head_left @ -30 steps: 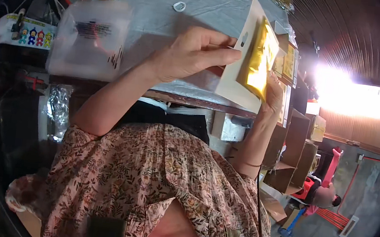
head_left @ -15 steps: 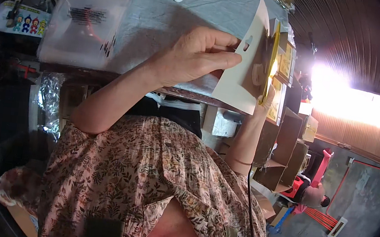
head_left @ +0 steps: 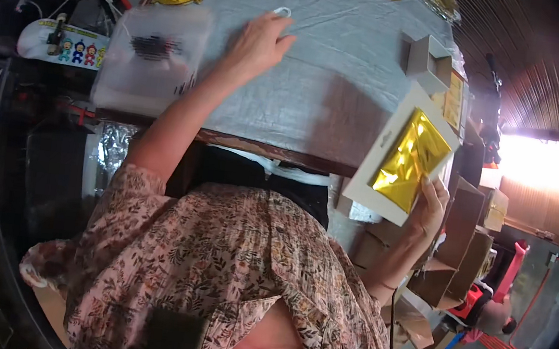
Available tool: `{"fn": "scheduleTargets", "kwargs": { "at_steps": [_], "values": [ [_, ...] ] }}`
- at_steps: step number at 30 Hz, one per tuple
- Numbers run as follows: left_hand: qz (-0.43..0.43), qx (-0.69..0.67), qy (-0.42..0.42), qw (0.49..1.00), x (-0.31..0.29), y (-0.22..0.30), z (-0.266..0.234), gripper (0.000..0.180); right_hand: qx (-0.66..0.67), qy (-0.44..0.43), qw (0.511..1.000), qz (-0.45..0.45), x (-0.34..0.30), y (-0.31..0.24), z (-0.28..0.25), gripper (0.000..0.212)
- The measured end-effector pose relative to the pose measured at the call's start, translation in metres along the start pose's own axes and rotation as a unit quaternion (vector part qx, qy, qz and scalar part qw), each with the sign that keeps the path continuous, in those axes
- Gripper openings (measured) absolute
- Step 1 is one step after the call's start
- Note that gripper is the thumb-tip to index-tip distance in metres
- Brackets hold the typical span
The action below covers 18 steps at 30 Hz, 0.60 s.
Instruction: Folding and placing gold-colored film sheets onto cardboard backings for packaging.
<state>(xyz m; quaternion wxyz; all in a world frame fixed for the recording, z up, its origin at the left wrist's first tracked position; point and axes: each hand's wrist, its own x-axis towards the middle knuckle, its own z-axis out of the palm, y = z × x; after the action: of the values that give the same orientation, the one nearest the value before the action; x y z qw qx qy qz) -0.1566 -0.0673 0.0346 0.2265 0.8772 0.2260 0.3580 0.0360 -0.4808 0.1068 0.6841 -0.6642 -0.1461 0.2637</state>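
While left hand [head_left: 256,44] extends, thumb spread, toward far edge of worktop [head_left: 310,88], fingertips meet one white ring [head_left: 283,11]; grip cannot be told. Right hand [head_left: 431,209], raised, grasps one white card [head_left: 375,159] bearing one gold foil packet [head_left: 411,158] over near right corner.

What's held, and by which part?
Right hand holds the white card with gold foil by its lower-right edge. Left hand: at the white ring, grip unclear.
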Motion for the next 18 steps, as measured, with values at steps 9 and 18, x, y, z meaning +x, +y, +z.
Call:
{"fn": "scheduleTargets", "kwargs": {
  "at_steps": [9,18],
  "values": [
    [-0.09,0.165,-0.031,0.982,0.078,-0.101,-0.006,0.021,0.057,-0.024,0.998,-0.029,-0.008,0.015,-0.056,0.022],
    [0.009,0.047,-0.144,0.988,0.097,0.005,0.072,0.019,0.077,0.037,0.996,0.004,-0.005,0.02,-0.028,0.02]
  ]
}}
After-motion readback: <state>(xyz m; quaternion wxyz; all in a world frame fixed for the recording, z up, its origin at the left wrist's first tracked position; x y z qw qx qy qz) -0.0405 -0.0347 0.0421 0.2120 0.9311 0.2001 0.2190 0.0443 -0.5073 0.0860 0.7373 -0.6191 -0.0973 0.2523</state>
